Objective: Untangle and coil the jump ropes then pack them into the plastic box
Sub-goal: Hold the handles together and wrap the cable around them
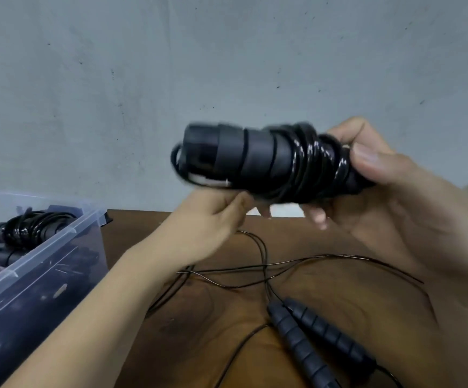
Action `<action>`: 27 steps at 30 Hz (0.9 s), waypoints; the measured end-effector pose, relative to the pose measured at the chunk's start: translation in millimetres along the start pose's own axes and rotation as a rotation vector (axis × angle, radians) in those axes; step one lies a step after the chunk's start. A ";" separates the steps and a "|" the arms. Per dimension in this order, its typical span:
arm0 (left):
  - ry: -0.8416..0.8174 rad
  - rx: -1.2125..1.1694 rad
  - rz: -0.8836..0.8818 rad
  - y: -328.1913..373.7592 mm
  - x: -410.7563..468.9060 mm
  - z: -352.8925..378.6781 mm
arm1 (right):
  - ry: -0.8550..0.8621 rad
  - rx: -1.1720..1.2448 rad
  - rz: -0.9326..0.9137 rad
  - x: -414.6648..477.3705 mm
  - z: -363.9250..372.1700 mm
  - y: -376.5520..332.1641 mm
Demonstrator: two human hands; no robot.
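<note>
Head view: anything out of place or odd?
Only the loose rope: its cord sprawls in crossing loops over the table, handles side by side at the front, uncoiled. The coiled rope in the right hand and the packed rope in the plastic box look tidy. No damage visible.

The right hand (pixel 381 177) grips the right end of a coiled jump rope (pixel 269 161), thumb laid on top and fingers curled beneath. The bare left forearm reaches up from the lower left, the left hand (pixel 213 217) pinching at the bundle's underside with bunched, motion-blurred fingertips (pixel 241 201).
</note>
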State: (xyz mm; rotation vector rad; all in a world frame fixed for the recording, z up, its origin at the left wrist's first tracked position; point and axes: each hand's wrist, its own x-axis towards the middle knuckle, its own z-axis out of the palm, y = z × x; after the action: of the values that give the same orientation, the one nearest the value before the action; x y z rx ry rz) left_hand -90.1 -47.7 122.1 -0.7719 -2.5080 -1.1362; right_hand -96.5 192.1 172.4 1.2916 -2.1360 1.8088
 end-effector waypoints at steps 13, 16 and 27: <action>-0.097 0.345 0.097 24.7 -2.5 -1.0 | 0.317 -0.497 0.185 -18.3 -11.0 10.2; -0.029 0.345 0.095 24.1 -3.3 -16.9 | 0.241 -0.592 0.281 -17.1 -9.1 12.1; 0.013 -0.156 0.096 13.7 -5.6 -59.7 | -0.282 -0.101 0.388 -22.7 1.7 4.8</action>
State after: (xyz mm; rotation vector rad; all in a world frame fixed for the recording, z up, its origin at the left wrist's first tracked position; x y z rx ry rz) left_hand -75.5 -87.5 166.8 -0.9108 -2.3653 -1.3101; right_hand -84.0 202.8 156.0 1.2397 -2.7565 1.6893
